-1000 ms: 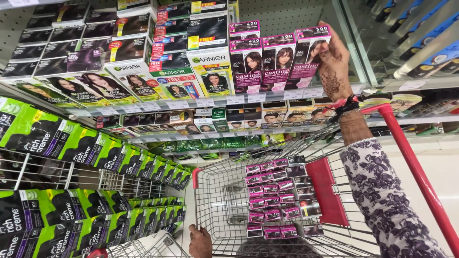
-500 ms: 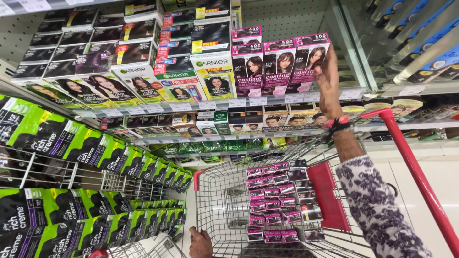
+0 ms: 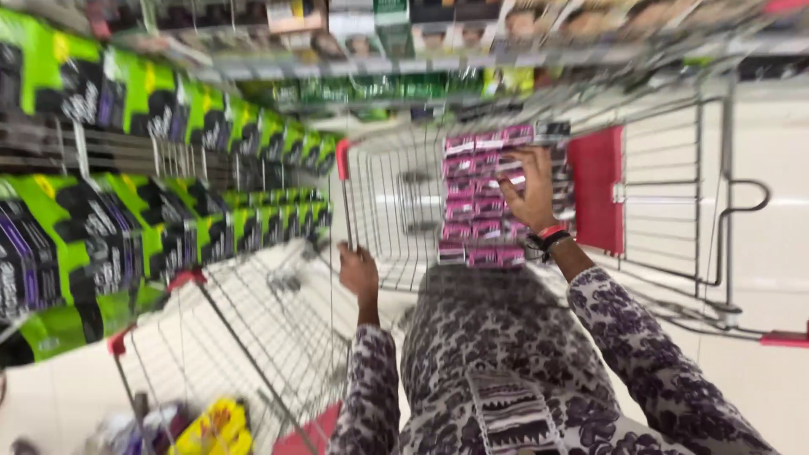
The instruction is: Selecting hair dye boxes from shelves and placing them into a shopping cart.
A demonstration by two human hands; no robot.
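Observation:
My right hand (image 3: pixel 531 190) is down inside the wire shopping cart (image 3: pixel 388 202). It rests on a stack of pink hair-dye boxes (image 3: pixel 480 227) in the cart's middle. Its fingers curl around one pink box at the stack's top; motion blur hides the exact grip. A red and black band is on that wrist. My left hand (image 3: pixel 358 271) is closed on the cart's near wire rim, left of the stack. Both of my sleeves have a purple and white floral print.
Shelves of green and black boxes (image 3: pixel 168 118) run along the left. More hair-dye boxes fill the shelf (image 3: pixel 438 42) above the cart. A red flap (image 3: pixel 594 190) stands at the cart's right. A second wire cart (image 3: pixel 253 354) at lower left holds a yellow item (image 3: pixel 215 425).
My right hand has come down from the upper shelf's pink boxes into the cart, onto the stack. The view has swung downward and blurred. My left hand stays on the cart.

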